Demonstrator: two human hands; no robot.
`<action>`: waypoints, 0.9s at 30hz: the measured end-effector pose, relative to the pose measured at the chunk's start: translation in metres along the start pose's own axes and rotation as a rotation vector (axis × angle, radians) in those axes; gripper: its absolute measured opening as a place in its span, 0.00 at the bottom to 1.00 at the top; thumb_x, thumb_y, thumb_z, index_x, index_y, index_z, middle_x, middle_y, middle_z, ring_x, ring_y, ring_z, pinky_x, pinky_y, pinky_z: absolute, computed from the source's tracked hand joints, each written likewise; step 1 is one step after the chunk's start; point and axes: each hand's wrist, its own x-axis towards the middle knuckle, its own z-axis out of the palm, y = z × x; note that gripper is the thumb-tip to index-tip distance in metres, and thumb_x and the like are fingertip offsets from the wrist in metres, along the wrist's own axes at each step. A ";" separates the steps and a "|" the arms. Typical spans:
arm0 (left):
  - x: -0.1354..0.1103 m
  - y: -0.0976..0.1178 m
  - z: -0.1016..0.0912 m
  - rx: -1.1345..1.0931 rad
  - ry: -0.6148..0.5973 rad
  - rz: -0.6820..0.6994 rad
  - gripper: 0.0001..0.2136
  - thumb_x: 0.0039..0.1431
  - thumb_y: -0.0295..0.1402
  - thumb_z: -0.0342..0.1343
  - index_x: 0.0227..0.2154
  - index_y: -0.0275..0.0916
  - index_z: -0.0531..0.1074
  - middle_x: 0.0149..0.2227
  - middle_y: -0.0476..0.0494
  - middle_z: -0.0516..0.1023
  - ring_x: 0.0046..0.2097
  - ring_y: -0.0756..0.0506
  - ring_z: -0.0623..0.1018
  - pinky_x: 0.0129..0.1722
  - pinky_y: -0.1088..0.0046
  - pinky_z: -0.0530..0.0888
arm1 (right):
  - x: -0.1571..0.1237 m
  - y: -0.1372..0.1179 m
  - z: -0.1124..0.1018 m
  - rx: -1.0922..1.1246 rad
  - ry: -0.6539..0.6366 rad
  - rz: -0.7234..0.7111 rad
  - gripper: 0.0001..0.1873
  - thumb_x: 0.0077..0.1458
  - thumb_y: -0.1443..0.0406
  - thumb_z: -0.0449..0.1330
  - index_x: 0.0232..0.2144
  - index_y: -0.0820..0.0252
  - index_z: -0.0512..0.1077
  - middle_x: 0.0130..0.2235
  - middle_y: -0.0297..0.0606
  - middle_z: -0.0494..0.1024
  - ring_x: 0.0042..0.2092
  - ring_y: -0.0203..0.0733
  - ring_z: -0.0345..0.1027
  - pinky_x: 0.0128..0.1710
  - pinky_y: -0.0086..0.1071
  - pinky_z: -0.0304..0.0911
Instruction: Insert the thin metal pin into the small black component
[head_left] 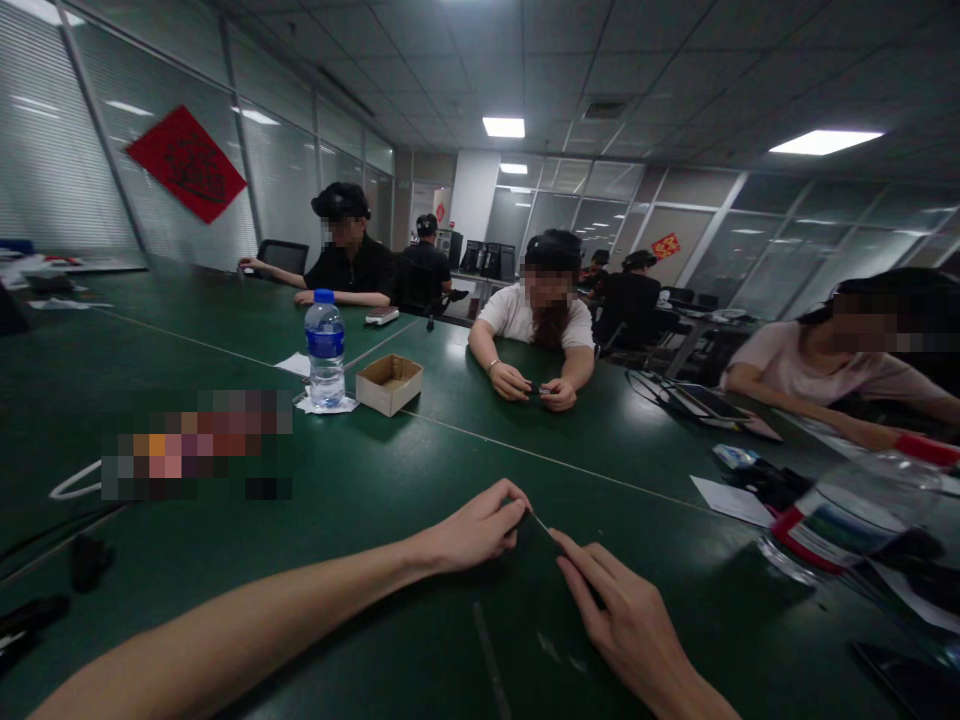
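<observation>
"What do you see up close?"

"From my seat far off, I see the left hand (480,528), with its fingers curled tight around one end of a thin strip (540,522). Its arm (300,605) runs off the bottom left corner."

"And the right hand (622,610)?"

"It is just across, fingers almost straight. The strip's other end meets its fingertips, but I can't tell if they pinch it. The strip sits between both hands, over the green table (420,640). The hands hide its ends, so I can't tell what it is."

"What is a bit further out?"

"On my right, a big bottle (825,525) has a red cap (928,450) by the edge of my view. The dark things near it are a jumble. On my left, blurry squares hide something, and a white loop (71,487) pokes out. Past that, a blue-capped bottle (325,345) stands on white paper (346,405), just beside an open-topped box (382,393)."

"And far away?"

"A person in a white shirt (500,312) has both hands on a small dark thing (534,388) I can't make out. A person in pink (780,362) is partly cut off. The people at the back are small and dim."
</observation>
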 end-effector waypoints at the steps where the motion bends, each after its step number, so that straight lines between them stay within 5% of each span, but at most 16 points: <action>1: 0.000 -0.001 -0.001 0.007 0.007 -0.014 0.18 0.62 0.49 0.42 0.44 0.39 0.59 0.22 0.56 0.59 0.22 0.54 0.58 0.21 0.80 0.54 | 0.000 0.000 0.000 -0.010 -0.004 -0.003 0.21 0.65 0.60 0.43 0.54 0.58 0.67 0.32 0.39 0.74 0.29 0.34 0.69 0.29 0.24 0.65; 7: -0.002 0.000 0.000 0.111 0.009 -0.010 0.17 0.61 0.49 0.44 0.40 0.38 0.61 0.23 0.54 0.61 0.23 0.54 0.59 0.22 0.81 0.57 | -0.003 0.003 0.003 -0.027 -0.036 0.008 0.21 0.66 0.60 0.43 0.56 0.59 0.65 0.34 0.39 0.73 0.28 0.31 0.67 0.26 0.22 0.63; 18: 0.008 -0.019 -0.006 -0.198 -0.018 -0.024 0.12 0.62 0.45 0.43 0.37 0.41 0.59 0.18 0.58 0.52 0.18 0.54 0.54 0.17 0.82 0.50 | -0.007 -0.002 -0.004 -0.027 -0.105 0.041 0.21 0.66 0.62 0.44 0.56 0.61 0.65 0.36 0.40 0.73 0.29 0.31 0.66 0.26 0.22 0.62; 27: 0.009 -0.024 -0.006 -0.119 0.006 -0.007 0.14 0.62 0.46 0.42 0.38 0.40 0.60 0.18 0.58 0.53 0.18 0.54 0.54 0.17 0.81 0.51 | -0.009 0.000 -0.002 -0.019 -0.130 0.041 0.20 0.66 0.62 0.45 0.56 0.60 0.64 0.37 0.40 0.73 0.29 0.31 0.66 0.26 0.23 0.62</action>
